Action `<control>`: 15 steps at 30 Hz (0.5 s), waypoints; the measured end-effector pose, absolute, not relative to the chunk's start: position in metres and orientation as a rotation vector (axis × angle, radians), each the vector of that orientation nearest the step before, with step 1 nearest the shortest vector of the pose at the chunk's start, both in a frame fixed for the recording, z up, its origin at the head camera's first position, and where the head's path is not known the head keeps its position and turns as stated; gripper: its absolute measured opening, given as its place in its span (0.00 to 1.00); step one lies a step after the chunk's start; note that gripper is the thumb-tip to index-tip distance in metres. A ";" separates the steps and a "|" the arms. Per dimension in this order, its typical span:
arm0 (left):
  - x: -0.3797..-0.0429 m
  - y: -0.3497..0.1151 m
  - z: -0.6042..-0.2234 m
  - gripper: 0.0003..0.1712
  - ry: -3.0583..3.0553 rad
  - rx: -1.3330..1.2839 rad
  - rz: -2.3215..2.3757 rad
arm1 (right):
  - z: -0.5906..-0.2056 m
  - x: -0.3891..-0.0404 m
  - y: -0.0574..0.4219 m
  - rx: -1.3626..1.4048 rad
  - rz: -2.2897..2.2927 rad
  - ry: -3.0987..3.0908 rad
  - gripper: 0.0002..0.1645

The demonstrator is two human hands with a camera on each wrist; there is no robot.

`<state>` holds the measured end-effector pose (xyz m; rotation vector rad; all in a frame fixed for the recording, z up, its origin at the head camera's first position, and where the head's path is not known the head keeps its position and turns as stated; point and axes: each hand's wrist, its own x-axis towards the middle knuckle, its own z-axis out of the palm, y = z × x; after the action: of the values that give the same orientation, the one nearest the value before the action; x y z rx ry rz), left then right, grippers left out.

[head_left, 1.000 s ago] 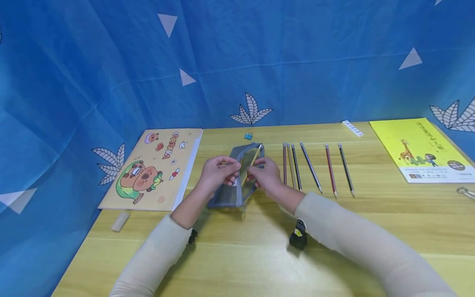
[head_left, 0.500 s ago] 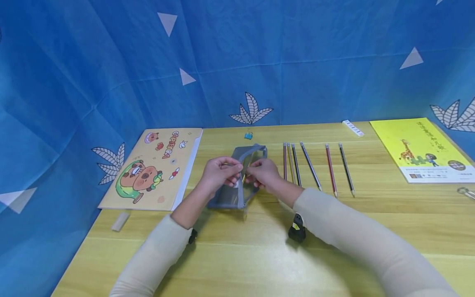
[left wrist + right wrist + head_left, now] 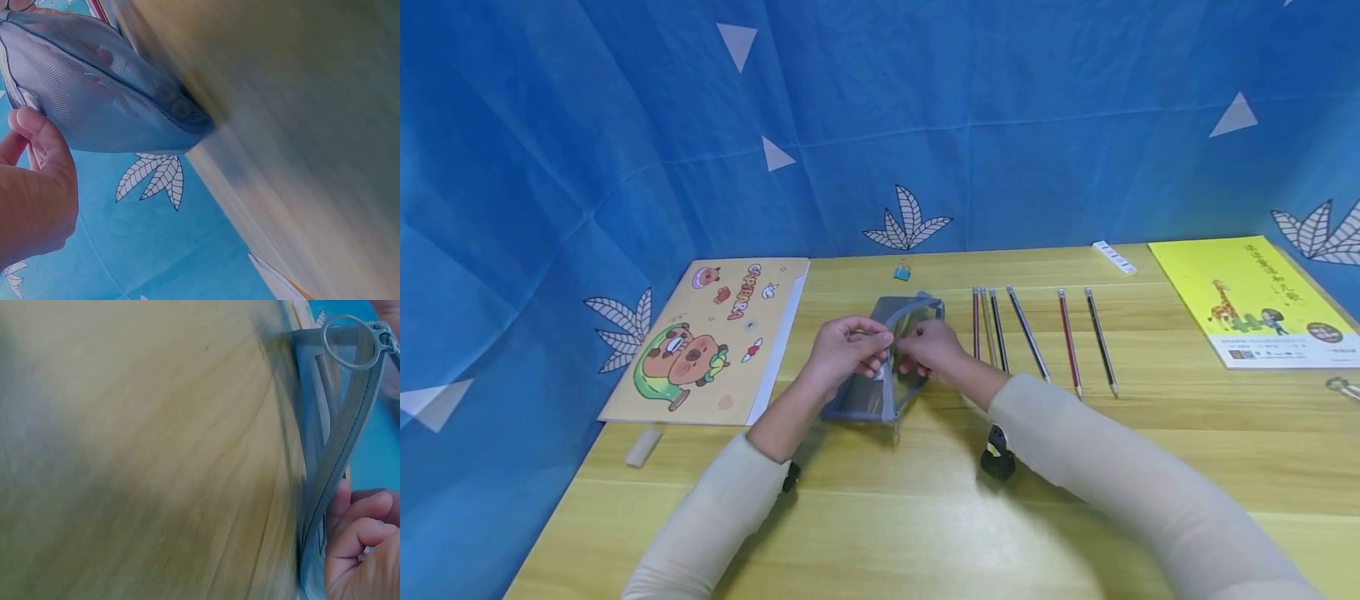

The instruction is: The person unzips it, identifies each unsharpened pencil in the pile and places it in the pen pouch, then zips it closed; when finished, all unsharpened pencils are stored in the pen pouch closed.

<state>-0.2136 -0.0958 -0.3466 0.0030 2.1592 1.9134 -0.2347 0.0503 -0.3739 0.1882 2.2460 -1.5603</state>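
A grey mesh pencil pouch [image 3: 859, 396] lies on the table with its zipper side gaping. My left hand [image 3: 847, 350] pinches the zipper edge between thumb and fingertips; the left wrist view shows this hand [image 3: 44, 187] beside a small white label. At the opening, my right hand [image 3: 931, 346] has curled fingers and pinches a yellow pencil, mostly hidden by the hand and mesh. In the right wrist view a thin yellow sliver of the pencil [image 3: 348, 470] shows above the curled fingers [image 3: 359, 540]. The zipper's ring pull [image 3: 326, 340] hangs at the pouch's near end.
Several pencils [image 3: 1028, 333] lie spread to the pouch's right. A blue binder clip [image 3: 902, 273] sits behind it. At left are a capybara folder [image 3: 715, 333] and a pale eraser [image 3: 643, 447]. A yellow booklet [image 3: 1255, 300], white strip [image 3: 1115, 257] and metal clip [image 3: 1342, 388] lie right.
The yellow pencil has gone deeper into the pouch and is now mostly out of sight. My right hand has shifted slightly left, and the pouch's far end a little right.
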 end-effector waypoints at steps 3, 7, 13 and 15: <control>-0.213 -0.096 -0.347 0.10 2.160 0.004 1.915 | -0.375 -0.235 0.051 0.135 -1.536 2.282 0.13; -0.213 -0.096 -0.347 0.10 2.144 0.002 1.935 | -0.375 -0.234 0.054 0.068 -1.564 2.296 0.14; -0.216 -0.099 -0.352 0.13 2.142 0.028 1.972 | -0.372 -0.226 0.070 -0.037 -1.600 2.309 0.14; -0.217 -0.100 -0.352 0.13 2.152 0.015 1.975 | -0.371 -0.223 0.079 -0.059 -1.616 2.309 0.12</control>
<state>-0.2168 -0.0995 -0.3520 0.0146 2.1518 1.9750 -0.2229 0.0794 -0.3709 -0.0585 2.3090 -1.6164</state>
